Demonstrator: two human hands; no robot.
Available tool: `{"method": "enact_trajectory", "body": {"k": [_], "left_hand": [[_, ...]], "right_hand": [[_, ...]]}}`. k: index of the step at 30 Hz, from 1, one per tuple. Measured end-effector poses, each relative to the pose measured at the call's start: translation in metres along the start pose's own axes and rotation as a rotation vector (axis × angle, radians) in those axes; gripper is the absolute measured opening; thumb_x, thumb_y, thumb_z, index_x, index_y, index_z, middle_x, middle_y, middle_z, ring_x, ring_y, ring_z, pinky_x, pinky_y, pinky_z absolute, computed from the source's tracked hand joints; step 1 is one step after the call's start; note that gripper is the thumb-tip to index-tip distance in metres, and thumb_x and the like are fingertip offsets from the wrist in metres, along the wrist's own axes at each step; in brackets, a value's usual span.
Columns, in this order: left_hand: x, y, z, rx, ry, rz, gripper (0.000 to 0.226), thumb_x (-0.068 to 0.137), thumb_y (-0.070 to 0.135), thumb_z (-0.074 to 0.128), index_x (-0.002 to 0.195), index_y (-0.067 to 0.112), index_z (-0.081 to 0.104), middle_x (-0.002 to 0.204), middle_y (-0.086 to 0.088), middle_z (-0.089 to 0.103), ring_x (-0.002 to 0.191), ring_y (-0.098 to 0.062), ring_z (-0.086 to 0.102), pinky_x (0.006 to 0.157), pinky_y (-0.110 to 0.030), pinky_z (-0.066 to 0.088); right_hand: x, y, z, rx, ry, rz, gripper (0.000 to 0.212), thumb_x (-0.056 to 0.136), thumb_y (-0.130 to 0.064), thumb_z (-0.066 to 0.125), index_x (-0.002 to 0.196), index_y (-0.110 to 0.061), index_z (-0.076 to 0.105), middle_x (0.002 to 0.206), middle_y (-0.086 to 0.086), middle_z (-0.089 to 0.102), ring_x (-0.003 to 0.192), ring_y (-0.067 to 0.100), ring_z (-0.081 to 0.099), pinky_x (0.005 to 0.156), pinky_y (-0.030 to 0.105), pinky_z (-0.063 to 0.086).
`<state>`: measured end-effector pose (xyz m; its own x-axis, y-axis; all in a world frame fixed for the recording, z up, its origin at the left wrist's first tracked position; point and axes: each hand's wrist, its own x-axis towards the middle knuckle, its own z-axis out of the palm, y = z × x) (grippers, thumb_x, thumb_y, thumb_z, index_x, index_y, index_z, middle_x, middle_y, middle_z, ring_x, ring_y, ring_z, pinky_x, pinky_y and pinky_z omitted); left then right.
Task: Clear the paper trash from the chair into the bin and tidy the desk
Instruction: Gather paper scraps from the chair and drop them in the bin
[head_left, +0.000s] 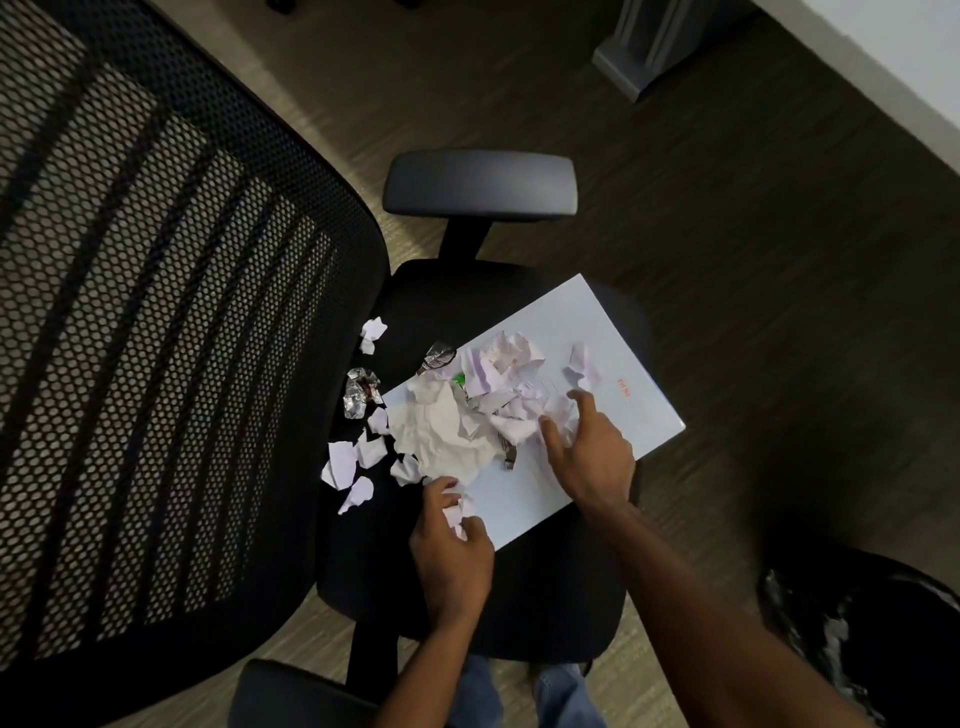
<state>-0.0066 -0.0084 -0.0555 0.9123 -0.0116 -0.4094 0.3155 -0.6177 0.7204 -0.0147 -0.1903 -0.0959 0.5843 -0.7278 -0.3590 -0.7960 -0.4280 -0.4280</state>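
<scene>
Head view crops bin (883, 639) at the corner.

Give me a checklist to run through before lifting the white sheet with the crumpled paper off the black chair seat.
1. All scraps on the flat white sheet: not ok; torn white scraps and crumpled silver foil wrappers lie on the black chair seat.
2. Left hand free: not ok; it pinches a small white scrap.
3. Right hand gripping the sheet: not ok; it rests on top.
4. Black-lined bin within reach: ok, beside the chair.
5. Pile of crumpled white paper stable: cannot tell.
</scene>
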Motion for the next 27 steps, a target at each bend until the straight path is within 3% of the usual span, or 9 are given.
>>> {"method": "enact_trajectory", "body": {"k": [3,6,9,14,18,20,22,24,27], "left_hand": [[-0.008,0.004,-0.011,-0.078,-0.009,-0.06,0.051,0.088,-0.006,0.06,0.124,0.029,0.068,0.108,0.009,0.07,0.098,-0.011,0.067,0.069,-0.008,0.047],[-0.014,0.013,-0.021,-0.113,-0.035,-0.102,0.046,0.087,-0.008,0.056,0.099,0.03,0.079,0.101,0.015,0.073,0.097,-0.005,0.068,0.07,-0.005,0.047],[-0.017,0.023,-0.025,-0.125,-0.089,-0.15,0.035,0.076,0.011,0.05,0.057,0.028,0.073,0.071,0.009,0.074,0.074,-0.003,0.067,0.065,-0.02,0.047],[-0.004,0.043,-0.015,-0.086,-0.1,-0.082,0.028,0.068,0.024,0.042,0.041,0.018,0.048,0.048,0.001,0.053,0.058,-0.023,0.055,0.06,-0.043,0.043],[0.017,0.062,0.004,0.035,-0.074,0.019,0.055,0.086,0.055,0.051,0.046,0.019,0.042,0.041,0.005,0.048,0.046,-0.009,0.049,0.05,-0.033,0.036],[0.029,0.068,0.014,0.188,-0.074,0.098,0.042,0.084,0.063,0.063,0.066,0.026,0.052,0.056,0.009,0.059,0.064,-0.015,0.059,0.055,-0.03,0.037],[0.041,0.073,0.024,0.371,-0.123,0.146,0.037,0.082,0.063,0.069,0.102,0.035,0.056,0.08,0.001,0.07,0.085,-0.025,0.062,0.066,-0.037,0.047],[0.052,0.072,0.031,0.522,-0.188,0.182,0.057,0.081,0.062,0.072,0.128,0.039,0.049,0.095,-0.004,0.074,0.097,-0.03,0.066,0.076,-0.043,0.052],[0.062,0.069,0.04,0.634,-0.221,0.221,0.058,0.08,0.059,0.076,0.129,0.037,0.054,0.102,-0.006,0.075,0.101,-0.034,0.07,0.077,-0.043,0.054]], "right_hand": [[0.003,0.008,0.006,0.005,-0.024,0.006,0.036,0.1,-0.05,0.058,0.128,-0.027,0.054,0.117,0.005,0.068,0.095,0.025,0.068,0.083,0.038,0.054],[0.001,0.014,0.005,0.173,0.019,0.03,0.03,0.096,-0.035,0.068,0.12,-0.02,0.061,0.125,0.005,0.06,0.096,0.02,0.061,0.082,0.031,0.047],[0.006,0.02,-0.006,0.267,0.157,0.017,0.022,0.091,-0.022,0.072,0.108,-0.012,0.061,0.116,0.005,0.062,0.09,0.014,0.054,0.081,0.034,0.051],[0.037,0.01,-0.024,0.234,0.216,0.063,0.027,0.103,-0.033,0.06,0.125,-0.023,0.047,0.099,0.006,0.073,0.075,0.019,0.065,0.074,0.033,0.053],[0.055,0.004,-0.024,0.103,0.14,0.022,0.056,0.099,-0.058,0.057,0.144,-0.032,0.039,0.118,0.005,0.075,0.095,0.028,0.073,0.086,0.041,0.058],[0.061,0.005,-0.02,0.071,0.072,0.035,0.06,0.095,-0.064,0.058,0.145,-0.034,0.039,0.123,0.002,0.073,0.098,0.026,0.072,0.087,0.04,0.057],[0.065,0.006,-0.015,0.055,0.044,0.051,0.051,0.096,-0.061,0.059,0.137,-0.035,0.044,0.123,0.001,0.072,0.097,0.023,0.07,0.085,0.037,0.055],[0.066,0.009,-0.011,0.056,0.075,0.047,0.036,0.098,-0.053,0.059,0.127,-0.033,0.05,0.121,0.001,0.073,0.094,0.022,0.07,0.082,0.031,0.052],[0.061,0.011,-0.01,0.143,0.137,0.061,0.028,0.1,-0.049,0.059,0.122,-0.03,0.06,0.121,0.0,0.074,0.099,0.021,0.072,0.083,0.026,0.046]]}}
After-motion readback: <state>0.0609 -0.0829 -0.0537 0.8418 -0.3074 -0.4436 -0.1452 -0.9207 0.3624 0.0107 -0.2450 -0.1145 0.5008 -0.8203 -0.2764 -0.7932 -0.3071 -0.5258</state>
